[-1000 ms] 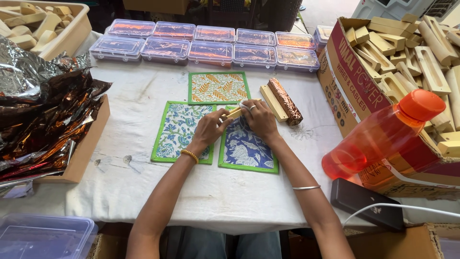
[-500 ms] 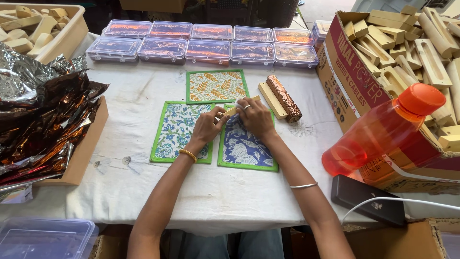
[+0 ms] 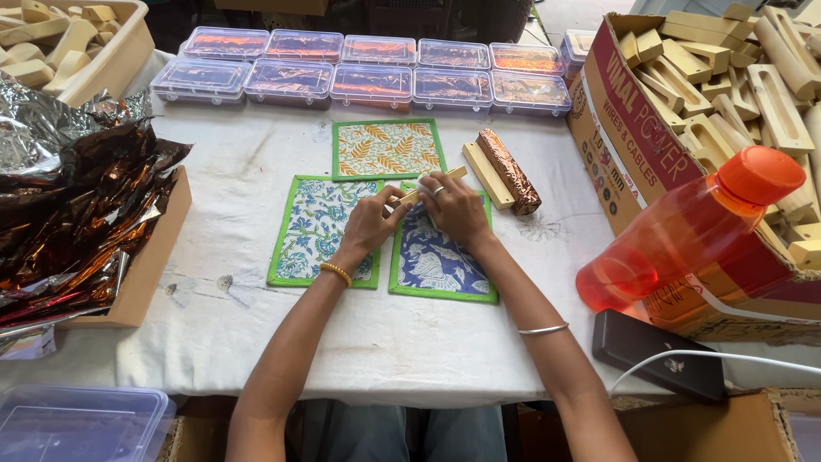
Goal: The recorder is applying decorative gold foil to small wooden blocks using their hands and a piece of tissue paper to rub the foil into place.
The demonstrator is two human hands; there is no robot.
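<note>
- Both hands had barely shifted over the last second: they stayed together over the mats, and the pale wooden stick (image 3: 425,186) between them sat a little flatter and pointed more toward the foil-wrapped roll; the handling looked under way, not finished.
- Left hand (image 3: 369,224) was curled nearly closed, fingertips pinching the near end of the stick.
- Right hand (image 3: 453,208) was also bent closed over the stick's middle, a ring showing on one finger; what lay under its palm could not be seen.
- Stick was slim, smooth, light wood, held just above the blue-and-white mat (image 3: 436,257), a flat printed cloth with a green border.
- Beside it lay a matching floral mat (image 3: 310,231) and, beyond, a yellow leaf-patterned mat (image 3: 386,149).
- Just right of the hands rested a plain wooden block (image 3: 486,174) touching the coppery foil-wrapped roll (image 3: 509,170), crinkled and shiny.
- Crumpled foil sheets (image 3: 77,214) filled a box at left; a translucent orange bottle (image 3: 693,235) stood at right.
</note>
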